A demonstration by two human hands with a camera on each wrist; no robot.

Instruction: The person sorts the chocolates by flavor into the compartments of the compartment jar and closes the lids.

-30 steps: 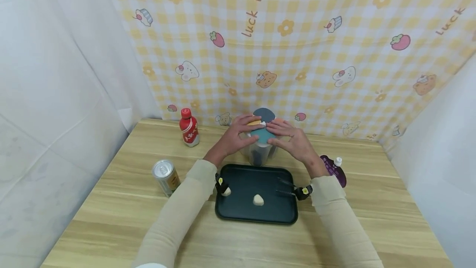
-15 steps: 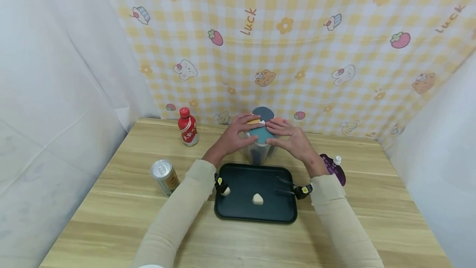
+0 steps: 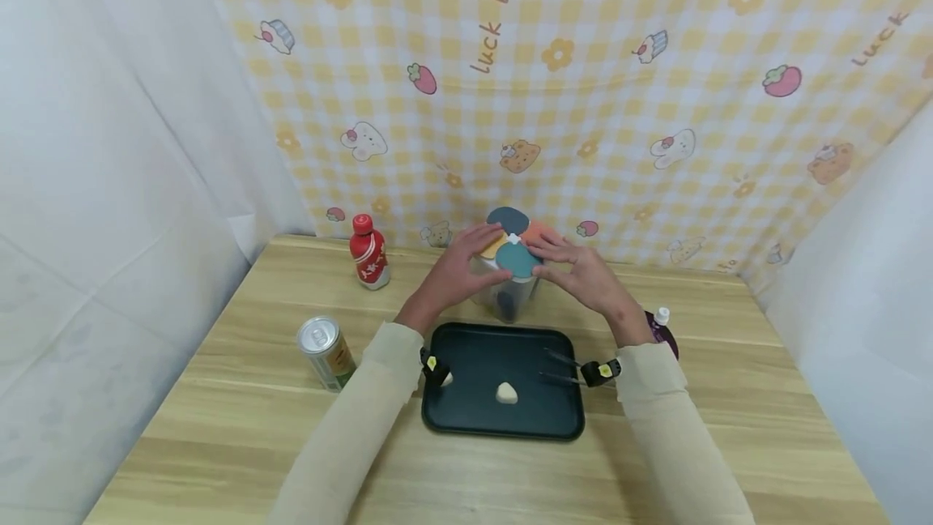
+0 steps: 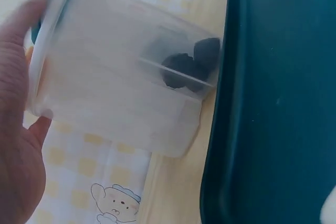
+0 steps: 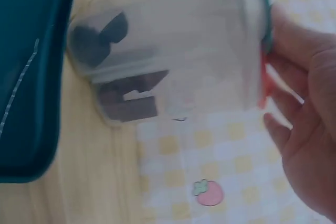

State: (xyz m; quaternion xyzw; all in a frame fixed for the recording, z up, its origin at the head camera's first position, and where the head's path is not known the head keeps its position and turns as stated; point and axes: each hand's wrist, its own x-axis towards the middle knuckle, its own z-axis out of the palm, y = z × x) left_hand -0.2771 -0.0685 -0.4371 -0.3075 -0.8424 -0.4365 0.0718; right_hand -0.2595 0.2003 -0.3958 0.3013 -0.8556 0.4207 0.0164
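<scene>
A clear compartmented storage jar (image 3: 512, 296) stands behind the tray, its lid (image 3: 518, 260) split into teal, orange, yellow and dark blue flaps. My left hand (image 3: 453, 272) holds the lid's left edge, thumb at the front. From the right, my right hand (image 3: 589, 275) grips it with fingers over the orange flap. Dark chunks (image 4: 184, 69) lie low in one compartment in the left wrist view; brown pieces (image 5: 128, 98) fill the bottom of another in the right wrist view. The lid covers some fingertips.
A dark green tray (image 3: 474, 420) bears a white lump (image 3: 506, 393), another partly hidden by the left wrist camera, and thin metal prongs (image 3: 560, 379). Left are a red bottle (image 3: 370, 253) and a can (image 3: 326, 353). A purple pouch (image 3: 662, 335) lies behind the right wrist.
The lid has turned a little counterclockwise: its dark blue flap moved left, its teal one right. Both hands shifted with it. I cannot tell whether the jar's body turned too.
</scene>
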